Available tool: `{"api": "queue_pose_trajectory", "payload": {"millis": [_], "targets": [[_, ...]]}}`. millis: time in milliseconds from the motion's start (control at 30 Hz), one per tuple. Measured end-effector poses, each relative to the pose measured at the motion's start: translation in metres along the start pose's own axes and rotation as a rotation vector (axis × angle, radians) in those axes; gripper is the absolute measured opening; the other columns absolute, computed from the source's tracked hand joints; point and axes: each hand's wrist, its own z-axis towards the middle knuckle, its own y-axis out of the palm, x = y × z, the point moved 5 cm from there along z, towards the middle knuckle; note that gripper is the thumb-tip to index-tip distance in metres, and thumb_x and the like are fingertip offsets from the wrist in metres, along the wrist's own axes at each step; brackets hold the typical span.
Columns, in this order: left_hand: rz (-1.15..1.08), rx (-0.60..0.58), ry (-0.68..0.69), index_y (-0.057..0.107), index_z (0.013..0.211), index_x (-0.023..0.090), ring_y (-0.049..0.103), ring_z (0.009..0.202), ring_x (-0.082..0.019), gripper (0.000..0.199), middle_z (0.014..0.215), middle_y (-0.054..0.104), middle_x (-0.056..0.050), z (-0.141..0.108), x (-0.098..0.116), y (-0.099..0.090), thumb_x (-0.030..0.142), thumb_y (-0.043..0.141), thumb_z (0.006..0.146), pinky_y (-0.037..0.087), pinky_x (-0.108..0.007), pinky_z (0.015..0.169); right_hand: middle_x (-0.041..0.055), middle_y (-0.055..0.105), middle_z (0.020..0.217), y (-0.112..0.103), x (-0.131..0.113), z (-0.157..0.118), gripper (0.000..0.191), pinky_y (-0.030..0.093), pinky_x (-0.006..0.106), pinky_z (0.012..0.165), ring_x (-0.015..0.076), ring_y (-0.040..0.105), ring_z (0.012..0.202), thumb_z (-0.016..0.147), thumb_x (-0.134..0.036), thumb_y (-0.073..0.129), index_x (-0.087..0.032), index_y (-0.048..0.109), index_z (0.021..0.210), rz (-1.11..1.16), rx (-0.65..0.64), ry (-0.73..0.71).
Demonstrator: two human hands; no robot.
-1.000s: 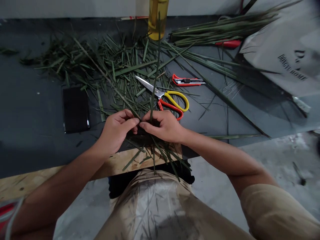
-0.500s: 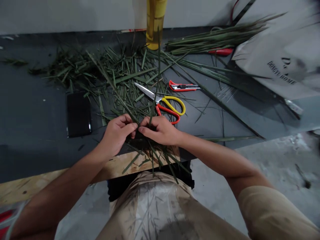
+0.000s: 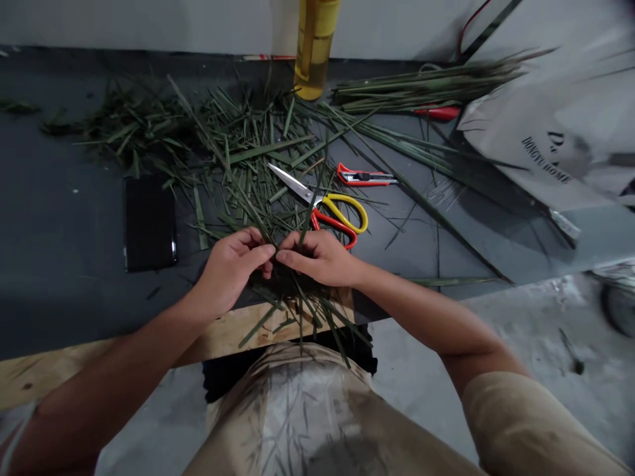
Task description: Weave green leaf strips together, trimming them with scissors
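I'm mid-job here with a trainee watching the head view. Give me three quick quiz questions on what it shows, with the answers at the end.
1. Which of these lies nearest the right hand?
A) the black phone
B) the scissors
C) the yellow bottle

2. True or false: the left hand and the right hand both hold green leaf strips.

3. Fill in the blank: one handle loop of the scissors is yellow, the other is ____.

Key: 1. B; 2. True; 3. red
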Motion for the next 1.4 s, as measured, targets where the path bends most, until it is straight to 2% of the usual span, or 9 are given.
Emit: {"api": "queue_pose_trajectory", "payload": {"millis": [100,233,500,733,967,1100,1233,1333,1400], "targets": [[0.016,0.032,0.048,0.064,0.069,0.017,0.056,0.048,-0.009,0.015,0.061,0.060,0.005,0.001,0.000,-0.001,0.021,0.077,0.066,0.045,-0.023,0.048,-0.0064,0.048,0.066,-0.002,0.002,0.002,0.023,0.037,0.021,0.056,0.0069,0.041,0.058,0.094,-0.037,0.064,-0.016,0.060,0.085,-0.047,-0.010,0.049],[0.036,-0.006,0.000,0.064,0.067,0.017,0.056,0.048,-0.010,0.014,0.058,0.059,0.004,0.002,-0.002,0.002,0.023,0.077,0.066,0.045,-0.023,0.047,-0.0069,0.047,0.063,-0.003,0.003,0.001,0.023,0.035,0.022,0.054,0.0070,0.040,0.056,0.095,-0.035,0.060,-0.017,0.059,0.081,-0.073,-0.019,0.075],[-0.163,-0.075,-0.212,0.062,0.061,0.017,0.049,0.048,-0.006,0.015,0.062,0.056,0.004,0.002,-0.007,0.007,0.021,0.075,0.055,0.040,-0.019,0.043,-0.0036,0.055,0.071,0.000,-0.004,-0.004,0.020,0.040,0.023,0.060,0.0076,0.047,0.063,0.096,-0.033,0.061,-0.015,0.063,0.087,-0.141,0.007,-0.067],[-0.221,-0.147,-0.309,0.062,0.056,0.016,0.045,0.048,-0.006,0.012,0.059,0.052,0.004,0.001,-0.009,0.009,0.021,0.073,0.055,0.038,-0.019,0.043,-0.0026,0.059,0.073,0.002,-0.007,-0.007,0.016,0.042,0.022,0.062,0.0076,0.049,0.064,0.095,-0.028,0.062,-0.015,0.063,0.086,-0.155,0.030,-0.161],[-0.037,-0.041,-0.102,0.060,0.063,0.019,0.050,0.050,-0.009,0.020,0.063,0.054,0.003,0.000,0.001,0.008,0.026,0.079,0.060,0.041,-0.022,0.047,-0.0049,0.053,0.067,-0.004,-0.005,-0.001,0.023,0.039,0.022,0.059,0.0071,0.046,0.061,0.095,-0.035,0.066,-0.016,0.061,0.082,-0.027,-0.002,-0.026],[0.010,-0.046,-0.072,0.057,0.059,0.020,0.050,0.050,-0.010,0.024,0.058,0.051,0.004,-0.001,0.001,0.008,0.029,0.080,0.062,0.042,-0.024,0.048,-0.0065,0.051,0.061,-0.004,-0.003,-0.001,0.032,0.036,0.020,0.053,0.0069,0.046,0.056,0.092,-0.044,0.073,-0.016,0.061,0.080,0.119,-0.042,0.072],[0.016,-0.045,-0.060,0.059,0.061,0.020,0.051,0.051,-0.010,0.023,0.060,0.055,0.003,0.000,0.000,0.007,0.030,0.079,0.065,0.042,-0.023,0.049,-0.0067,0.051,0.057,0.001,0.004,-0.003,0.037,0.033,0.020,0.046,0.0065,0.044,0.049,0.093,-0.049,0.072,-0.016,0.061,0.082,0.134,-0.092,0.172],[-0.013,-0.007,-0.028,0.063,0.067,0.020,0.051,0.051,-0.009,0.019,0.067,0.057,0.003,0.001,0.002,0.004,0.028,0.080,0.065,0.042,-0.023,0.049,-0.0072,0.052,0.059,-0.003,0.010,0.000,0.038,0.036,0.020,0.044,0.0070,0.048,0.048,0.093,-0.052,0.072,-0.016,0.061,0.090,0.142,-0.011,0.186],[-0.031,0.038,0.002,0.065,0.071,0.020,0.052,0.052,-0.009,0.016,0.070,0.059,0.003,0.001,0.005,0.001,0.027,0.079,0.066,0.043,-0.023,0.049,-0.0080,0.054,0.063,-0.013,0.013,0.002,0.040,0.039,0.021,0.043,0.0082,0.051,0.046,0.094,-0.054,0.071,-0.018,0.058,0.104,0.186,0.151,0.182]]}}
